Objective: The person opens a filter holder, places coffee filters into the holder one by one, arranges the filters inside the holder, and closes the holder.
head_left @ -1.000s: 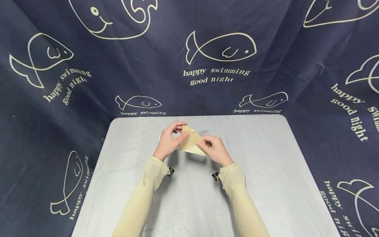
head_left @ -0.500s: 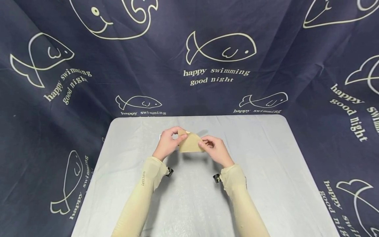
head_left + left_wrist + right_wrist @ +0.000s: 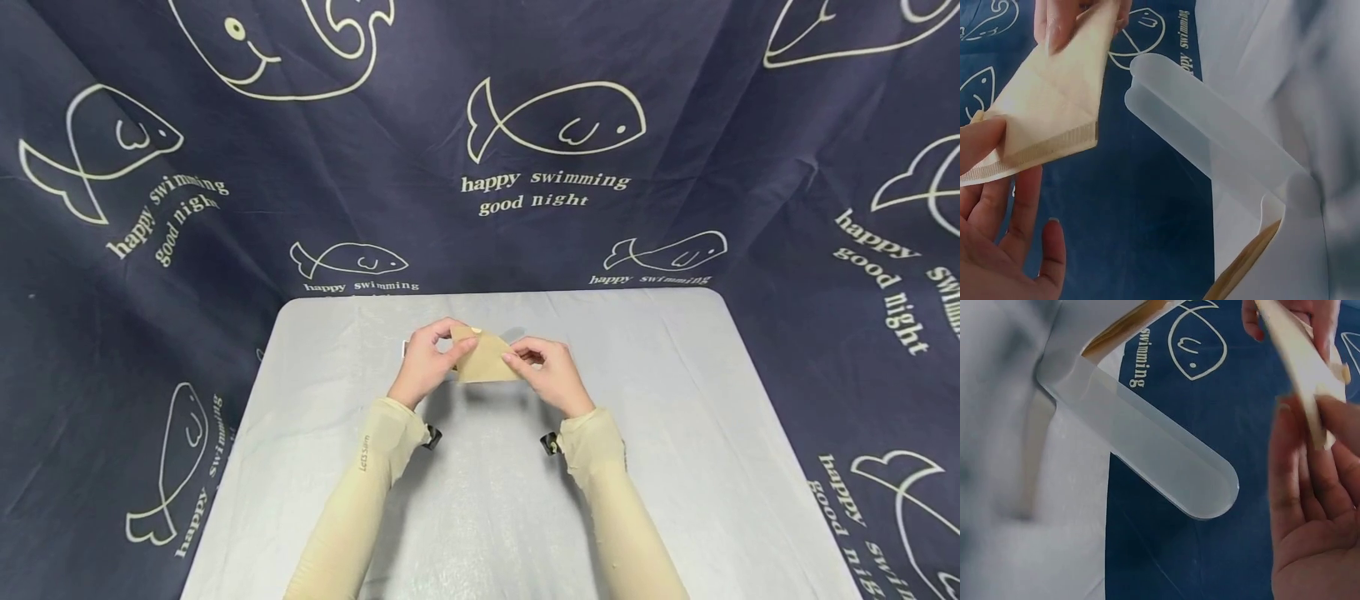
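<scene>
A cream paper coffee filter (image 3: 486, 362) with a crimped edge (image 3: 1054, 153) is held above the table. My left hand (image 3: 429, 363) pinches its left side, thumb on the near face and fingers behind. The opposite end is pinched between thumb and fingers of my right hand (image 3: 553, 372). In the right wrist view the filter (image 3: 1300, 362) appears edge-on and a little blurred, so whether its layers are parted cannot be told. Close by, the wrist views show a white box (image 3: 1300, 250) with its translucent lid (image 3: 1210, 125) raised. Brown papers (image 3: 1244, 262) lie inside it.
The box stands behind my hands and is mostly hidden in the head view. Under it is a table (image 3: 495, 500) with a pale cover. Dark blue fish-print curtains (image 3: 555, 242) hang along the table's back and sides.
Over the last second the coffee filter has turned so that its lower edge lies nearly level. My left hand has dropped slightly. Both hands keep their hold.
</scene>
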Available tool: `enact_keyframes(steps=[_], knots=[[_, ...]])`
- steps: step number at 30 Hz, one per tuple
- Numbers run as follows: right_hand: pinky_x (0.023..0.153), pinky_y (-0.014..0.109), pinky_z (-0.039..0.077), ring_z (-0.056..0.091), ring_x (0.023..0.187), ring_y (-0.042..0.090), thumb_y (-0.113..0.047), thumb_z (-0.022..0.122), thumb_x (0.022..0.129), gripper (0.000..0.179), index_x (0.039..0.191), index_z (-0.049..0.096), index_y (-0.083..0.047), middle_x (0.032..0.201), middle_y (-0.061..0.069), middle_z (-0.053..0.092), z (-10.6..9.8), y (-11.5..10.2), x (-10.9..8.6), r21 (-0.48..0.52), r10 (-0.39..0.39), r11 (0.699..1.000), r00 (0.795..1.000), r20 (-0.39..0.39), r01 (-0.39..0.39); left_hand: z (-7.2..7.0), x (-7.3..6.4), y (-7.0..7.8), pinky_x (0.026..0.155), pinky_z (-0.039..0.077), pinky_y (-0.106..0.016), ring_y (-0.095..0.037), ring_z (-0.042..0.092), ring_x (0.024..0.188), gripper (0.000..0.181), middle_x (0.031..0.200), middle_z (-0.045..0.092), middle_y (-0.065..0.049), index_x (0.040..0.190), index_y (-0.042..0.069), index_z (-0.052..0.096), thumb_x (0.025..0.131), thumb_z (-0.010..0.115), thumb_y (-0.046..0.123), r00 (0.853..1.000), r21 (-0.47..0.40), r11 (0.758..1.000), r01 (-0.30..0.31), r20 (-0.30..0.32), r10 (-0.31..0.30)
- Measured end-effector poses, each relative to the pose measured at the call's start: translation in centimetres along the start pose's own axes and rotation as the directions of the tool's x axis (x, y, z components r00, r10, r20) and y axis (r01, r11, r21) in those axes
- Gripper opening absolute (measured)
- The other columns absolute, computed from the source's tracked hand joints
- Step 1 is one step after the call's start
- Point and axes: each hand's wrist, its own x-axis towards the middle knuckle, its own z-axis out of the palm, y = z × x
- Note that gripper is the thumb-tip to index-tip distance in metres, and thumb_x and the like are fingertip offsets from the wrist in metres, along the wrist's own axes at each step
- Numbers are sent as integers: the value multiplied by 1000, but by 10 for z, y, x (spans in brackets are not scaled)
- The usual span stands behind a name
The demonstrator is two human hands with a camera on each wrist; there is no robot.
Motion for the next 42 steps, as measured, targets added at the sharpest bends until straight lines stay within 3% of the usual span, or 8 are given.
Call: enact_keyframes(steps=[6, 11, 13, 17, 23, 28, 32, 42], knots=[[74, 20, 54, 68, 78, 16, -14, 79, 93, 10, 96, 79, -4, 89, 9, 78, 1, 0, 1, -34, -36, 999, 999, -40, 34, -4, 1, -3, 81, 55, -30, -18, 65, 100, 22, 109, 75, -4, 115, 14, 76, 95, 77, 25, 1000, -32, 999, -23, -8, 22], [76, 18, 55, 69, 80, 14, -13, 78, 93, 10, 97, 79, -4, 91, 9, 78, 0, -3, 6, -41, -52, 998, 996, -75, 50, -20, 4, -7, 103, 47, -41, -31, 64, 112, 31, 123, 71, -13, 130, 7, 67, 106, 48, 11, 996, -84, 995, -56, -70, 51], [75, 18, 55, 69, 80, 13, -13, 77, 94, 10, 99, 78, -4, 91, 10, 77, 0, -4, 10, -42, -66, 997, 993, -94, 63, -28, 3, -11, 108, 43, -45, -34, 62, 117, 42, 128, 69, -14, 134, 7, 64, 100, 41, 3, 994, -75, 996, -53, -96, 45], [72, 16, 54, 68, 77, 13, -11, 77, 94, 10, 101, 77, -3, 89, 11, 77, 5, -5, 20, -36, -92, 995, 989, -118, 89, -39, -3, -30, 112, 38, -51, -33, 58, 124, 61, 131, 67, -12, 137, 9, 60, 81, 47, -10, 992, 48, 999, -6, -123, 12], [73, 20, 57, 72, 78, 16, -4, 77, 91, 5, 96, 77, -4, 88, 10, 78, 23, -8, 34, -59, -97, 994, 990, -104, 91, -38, -18, -67, 119, 35, -49, -30, 51, 134, 82, 141, 59, -12, 142, 8, 54, 65, 54, -19, 986, 158, 980, 119, -138, -98], [75, 30, 61, 74, 78, 19, 3, 74, 87, 11, 91, 76, -8, 86, 6, 78, 41, -12, 45, -137, -108, 985, 993, -42, 101, -32, -22, -94, 111, 41, -49, -36, 57, 125, 75, 133, 64, -17, 137, 4, 53, 66, 50, -20, 970, 54, 983, 175, -179, -163], [76, 32, 61, 74, 80, 18, 1, 73, 89, 11, 90, 75, -10, 88, 4, 79, 55, -13, 52, -251, -114, 961, 993, 18, 115, -25, -25, -108, 103, 47, -51, -36, 63, 118, 64, 126, 69, -17, 128, 7, 58, 70, 49, -17, 950, 92, 961, 260, -203, -237], [76, 32, 58, 71, 76, 14, -3, 76, 91, 10, 89, 74, -13, 84, 0, 78, 71, -12, 60, -388, -119, 910, 988, 97, 148, -9, -24, -111, 104, 50, -55, -40, 66, 120, 48, 122, 73, -17, 119, 8, 63, 76, 50, -9, 907, 128, 932, 339, -308, -287]])
